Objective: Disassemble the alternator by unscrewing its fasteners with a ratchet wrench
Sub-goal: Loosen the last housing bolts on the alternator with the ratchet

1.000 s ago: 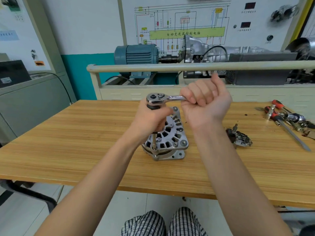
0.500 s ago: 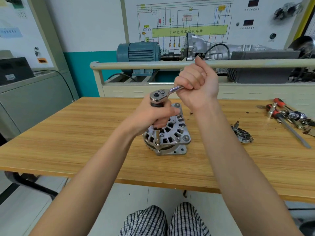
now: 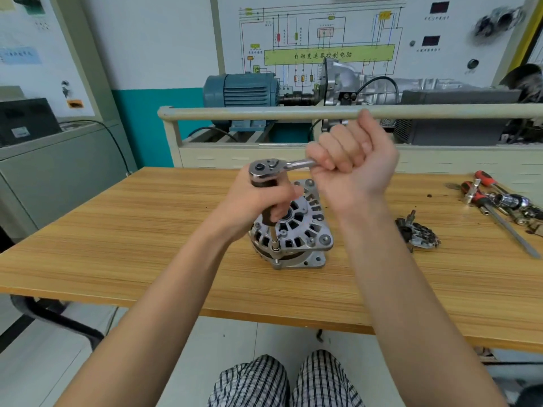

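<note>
While the ratchet wrench (image 3: 266, 168) tops the alternator (image 3: 305, 233), fingers (image 3: 332, 148) grip it.

The left hand (image 3: 258, 201) grips the extension under the ratchet (image 3: 266, 168), its socket on a bolt of the alternator (image 3: 296, 236). The right hand (image 3: 352, 163) grips the ratchet's handle. Screwdrivers (image 3: 493, 201) lie on the worktop (image 3: 117, 230).

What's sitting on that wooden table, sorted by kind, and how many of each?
Alternator: 1
Ratchet wrench, held by both hands: 1
Removed alternator part: 1
Red-handled tools: 2
Total: 5; the metal bits at the right edge are too blurred to count.
</note>
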Motion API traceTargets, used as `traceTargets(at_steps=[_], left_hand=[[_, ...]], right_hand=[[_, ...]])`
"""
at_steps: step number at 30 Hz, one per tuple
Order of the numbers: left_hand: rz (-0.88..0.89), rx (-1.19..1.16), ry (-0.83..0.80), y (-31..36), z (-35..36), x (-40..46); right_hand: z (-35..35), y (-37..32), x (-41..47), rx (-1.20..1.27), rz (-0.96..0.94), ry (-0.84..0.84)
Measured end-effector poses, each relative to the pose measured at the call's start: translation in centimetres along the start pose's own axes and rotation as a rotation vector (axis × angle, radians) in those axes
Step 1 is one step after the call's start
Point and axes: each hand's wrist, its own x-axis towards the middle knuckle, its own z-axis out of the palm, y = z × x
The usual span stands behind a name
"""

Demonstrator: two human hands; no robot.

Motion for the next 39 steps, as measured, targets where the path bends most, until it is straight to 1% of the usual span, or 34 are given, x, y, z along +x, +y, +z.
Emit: traceTargets(at_steps=[1, 2, 3, 4, 5, 7, 9, 10, 11, 12, 13, 14, 15, 16, 18, 19, 20, 21, 22, 23, 24, 26, 28, 29, 30, 31, 32, 33, 34, 35, 37, 38, 39], left_hand=[[-0.016, 0.001, -0.071, 0.1, 0.1, 0.0], [-0.043, -0.005, -0.094, 0.2, 0.4, 0.2], [-0.072, -0.024, -0.069, 0.1, 0.8, 0.4], [-0.092, -0.040, -0.006, 0.0, 1.0, 0.6], [-0.096, -0.047, 0.084, -0.1, 1.3, 0.8], [-0.081, -0.042, 0.325, -0.4, 2.0, 1.0], [-0.062, -0.019, 0.595, -0.8, 2.9, 1.4], [-0.049, 0.000, 0.698, -0.9, 3.5, 1.5], [-0.038, 0.021, 0.752, -0.9, 3.9, 1.5], [-0.033, 0.036, 0.762, -0.9, 4.1, 1.5], [-0.038, 0.041, 0.741, -0.9, 4.0, 1.4], [-0.049, 0.042, 0.691, -0.9, 3.6, 1.2], [-0.058, 0.043, 0.598, -0.8, 2.9, 1.0], [-0.053, 0.046, 0.458, -0.7, 2.2, 0.7], [-0.023, 0.074, 0.124, -0.2, 1.0, 0.4], [-0.031, 0.083, -0.017, 0.1, 0.8, 0.5], [-0.059, 0.076, -0.122, 0.4, 0.8, 0.7], [-0.094, 0.044, -0.181, 0.6, 1.0, 0.8], [-0.119, 0.003, -0.187, 0.6, 1.1, 1.0], [-0.126, -0.033, -0.144, 0.5, 1.3, 1.1], [-0.122, -0.053, -0.051, 0.2, 1.5, 1.2], [-0.096, -0.060, 0.241, -0.5, 2.1, 1.1], [-0.064, -0.022, 0.570, -1.0, 3.1, 1.2], [-0.043, -0.004, 0.696, -1.1, 3.7, 1.2], [-0.023, 0.001, 0.773, -1.2, 4.3, 1.3], [-0.008, -0.002, 0.797, -1.2, 4.6, 1.2], [-0.006, 0.001, 0.777, -1.3, 4.5, 1.1], [-0.013, 0.015, 0.721, -1.2, 4.2, 1.0], [-0.020, 0.035, 0.631, -1.1, 3.6, 0.9], [-0.026, 0.049, 0.500, -0.9, 2.9, 0.7], [-0.040, 0.039, 0.146, -0.5, 1.3, 0.6], [-0.066, 0.031, -0.025, -0.3, 0.7, 0.7], [-0.102, 0.025, -0.155, 0.0, 0.5, 0.8]], right_hand=[[-0.1, -0.5, 1.0, 0.078, 0.113, 0.023], [-0.2, -0.8, 1.7, 0.143, 0.184, 0.040], [-0.2, -0.9, 2.1, 0.174, 0.204, 0.060], [-0.2, -0.9, 2.0, 0.171, 0.174, 0.084], [-0.2, -0.8, 1.7, 0.147, 0.109, 0.105], [-0.1, -0.2, 0.0, 0.042, -0.073, 0.103], [0.0, 1.4, -2.3, -0.123, -0.309, 0.014], [0.1, 2.4, -3.4, -0.180, -0.427, -0.051], [0.1, 3.3, -4.2, -0.209, -0.518, -0.115], [0.0, 3.7, -4.6, -0.217, -0.568, -0.161], [-0.1, 3.6, -4.5, -0.223, -0.569, -0.179], [-0.1, 3.0, -4.0, -0.223, -0.522, -0.172], [-0.1, 2.1, -3.2, -0.205, -0.432, -0.143], [-0.2, 1.2, -2.1, -0.148, -0.308, -0.101], [-0.7, -0.5, 0.3, 0.060, -0.001, -0.021], [-0.9, -1.0, 1.4, 0.170, 0.128, 0.005], [-1.1, -1.3, 2.2, 0.252, 0.211, 0.024], [-1.2, -1.4, 2.7, 0.286, 0.249, 0.042], [-1.3, -1.3, 2.8, 0.283, 0.240, 0.061], [-1.2, -1.3, 2.5, 0.254, 0.195, 0.084], [-1.1, -1.2, 1.9, 0.212, 0.125, 0.100], [-0.8, -0.6, -0.1, 0.073, -0.072, 0.090], [-0.3, 1.1, -2.5, -0.109, -0.309, 0.005], [-0.1, 2.1, -3.5, -0.170, -0.410, -0.061], [0.0, 2.9, -4.2, -0.198, -0.475, -0.125], [0.0, 3.2, -4.5, -0.208, -0.502, -0.171], [0.0, 2.9, -4.4, -0.219, -0.491, -0.185], [0.0, 2.1, -3.8, -0.221, -0.445, -0.168], [0.0, 1.2, -3.0, -0.199, -0.366, -0.129], [-0.2, 0.3, -1.9, -0.145, -0.258, -0.077], [-0.7, -1.1, 0.6, 0.049, 0.007, 0.014], [-1.0, -1.4, 1.8, 0.152, 0.133, 0.037], [-1.2, -1.5, 2.6, 0.227, 0.226, 0.047]])
